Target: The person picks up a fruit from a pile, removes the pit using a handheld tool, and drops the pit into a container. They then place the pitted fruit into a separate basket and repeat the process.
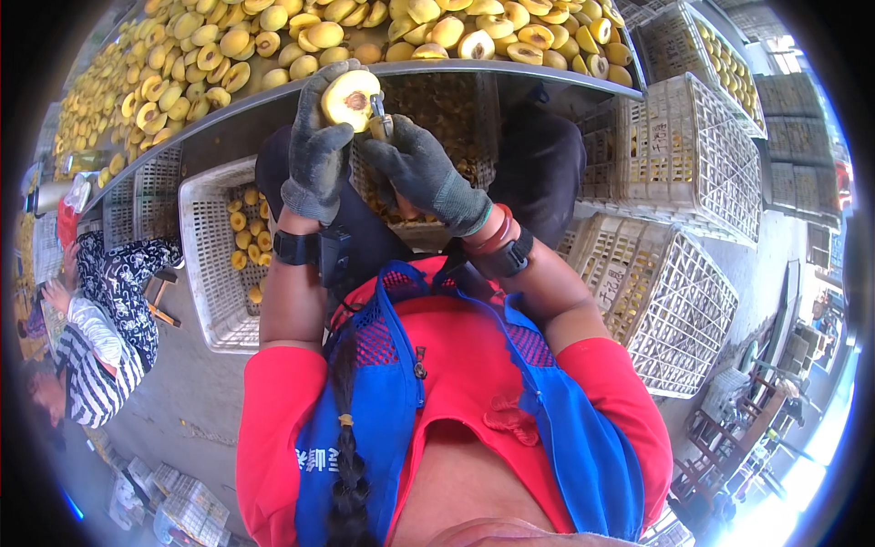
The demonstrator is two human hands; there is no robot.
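Observation:
In my gloved left hand [318,150] is a halved yellow peach [351,100], its cut face with the brown pit area turned up. My gloved right hand [424,161] grips a small pitting tool [381,117] with a metal end and a light handle. The metal end is at the right edge of the peach half; whether it touches the flesh I cannot tell. Just beyond both hands runs the metal rim of a sorting table [437,66], heaped with yellow peach halves [325,34].
A white plastic crate [205,301] with peach halves stands at my left. Below the table, between my legs, is a container of dark scraps [437,109]. Stacked white crates [728,164] stand at the right, another [683,321] nearer me. A co-worker [102,349] sits at the far left.

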